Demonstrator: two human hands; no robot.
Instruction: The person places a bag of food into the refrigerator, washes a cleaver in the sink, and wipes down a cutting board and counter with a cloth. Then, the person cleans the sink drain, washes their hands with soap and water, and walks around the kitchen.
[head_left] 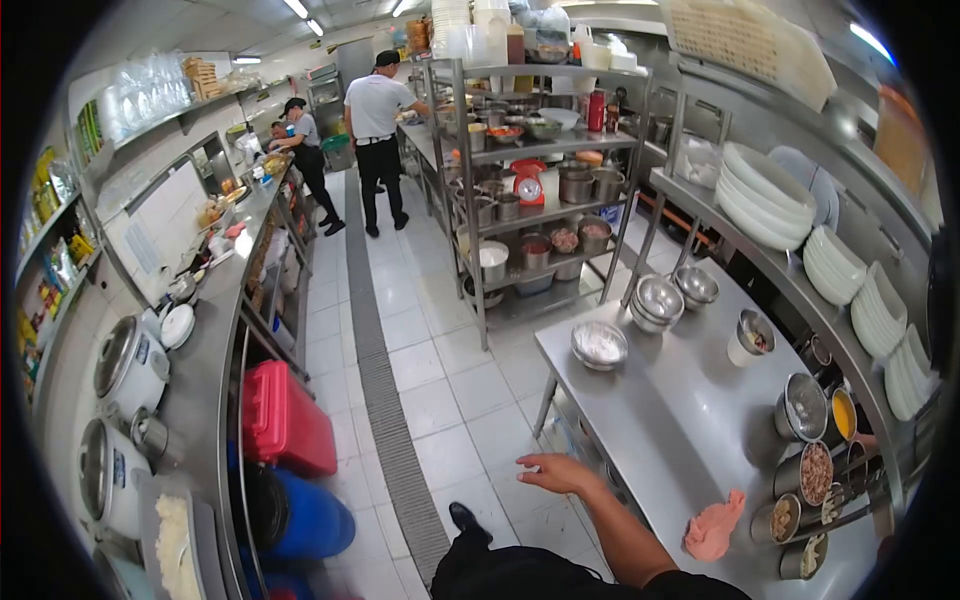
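Observation:
My right hand reaches out over the tiled floor, just left of the steel table. Its fingers are loosely extended and hold nothing. My left hand is outside the view. On the table near my right arm lies a crumpled pink cloth. A metal bowl with white powder sits at the table's far left corner. Behind it are stacked metal bowls. Along the right side stand a metal pot of chopped reddish food and a container of something yellow.
A steel rack with pots and a red scale stands ahead. White dishes line the right shelf. On the left, a counter carries cookers, with a red bin and blue barrel beside it. Two people work farther back.

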